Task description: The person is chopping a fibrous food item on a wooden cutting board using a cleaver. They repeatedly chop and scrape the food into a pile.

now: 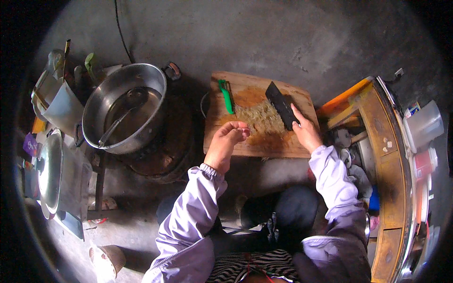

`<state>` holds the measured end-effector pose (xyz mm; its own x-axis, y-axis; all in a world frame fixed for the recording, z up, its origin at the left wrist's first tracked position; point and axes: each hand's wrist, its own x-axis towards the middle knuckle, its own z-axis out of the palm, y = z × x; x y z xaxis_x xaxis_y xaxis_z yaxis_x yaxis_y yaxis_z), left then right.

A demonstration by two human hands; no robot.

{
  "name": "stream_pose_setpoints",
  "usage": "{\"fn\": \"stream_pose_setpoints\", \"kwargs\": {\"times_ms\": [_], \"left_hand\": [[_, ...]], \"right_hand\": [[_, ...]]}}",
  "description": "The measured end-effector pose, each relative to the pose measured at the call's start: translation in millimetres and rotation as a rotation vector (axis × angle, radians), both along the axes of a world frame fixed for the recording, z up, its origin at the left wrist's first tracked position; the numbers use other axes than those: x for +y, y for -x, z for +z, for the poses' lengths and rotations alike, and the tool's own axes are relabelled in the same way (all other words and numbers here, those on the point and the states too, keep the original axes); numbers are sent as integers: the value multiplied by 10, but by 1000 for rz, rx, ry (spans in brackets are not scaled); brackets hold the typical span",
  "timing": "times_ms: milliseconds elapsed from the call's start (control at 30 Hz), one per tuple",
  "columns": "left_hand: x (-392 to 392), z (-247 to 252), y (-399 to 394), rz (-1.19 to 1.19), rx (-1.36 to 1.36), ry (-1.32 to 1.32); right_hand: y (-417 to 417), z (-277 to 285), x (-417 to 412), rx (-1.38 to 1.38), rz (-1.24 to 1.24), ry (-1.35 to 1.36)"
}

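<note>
A wooden cutting board (pixel 244 81) lies before me with a pile of pale, finely cut food (pixel 262 115) on it. My right hand (pixel 307 132) grips a dark cleaver (pixel 281 104) at the pile's right side; its handle is mostly hidden by my fingers. Over the board's lower left edge, my left hand (pixel 228 138) is raised with its fingers curled and thumb near the fingertips. Whether something small sits between them cannot be told. A green-handled peeler (pixel 226 97) rests at the board's upper left.
Left of the board stands a large metal pot (pixel 93 106) with liquid and a ladle (pixel 115 127). Beyond it are a lidded metal pot (pixel 51 173) and a white container (pixel 63 106). A wooden cabinet (pixel 391 184) with containers on top stands at the right. A basket (pixel 115 256) is at lower left.
</note>
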<state>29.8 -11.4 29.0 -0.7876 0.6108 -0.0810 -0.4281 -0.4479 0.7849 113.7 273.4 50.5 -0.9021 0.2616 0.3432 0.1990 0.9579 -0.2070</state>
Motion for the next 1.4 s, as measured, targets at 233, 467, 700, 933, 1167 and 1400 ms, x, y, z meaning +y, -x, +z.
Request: {"fn": "stream_pose_setpoints", "kwargs": {"times_ms": [233,467,700,933,1167,1400], "left_hand": [[5,-6,-7,-19,7,-23],[-7,-32,-36,50,43,90],[87,-134,-22,82,149,234],[86,-282,-23,123,438,424],[81,-356,-19,166,609,500],[73,-238,-71,155,662,515]], "right_hand": [[17,50,-110,-73,13,147],[-13,372,-379,-252,-117,310],[21,154,-343,-52,33,158],[-16,402,-699,-242,-52,398],[35,467,-777,-301,-71,355],[5,478,-720,-199,-64,461]]}}
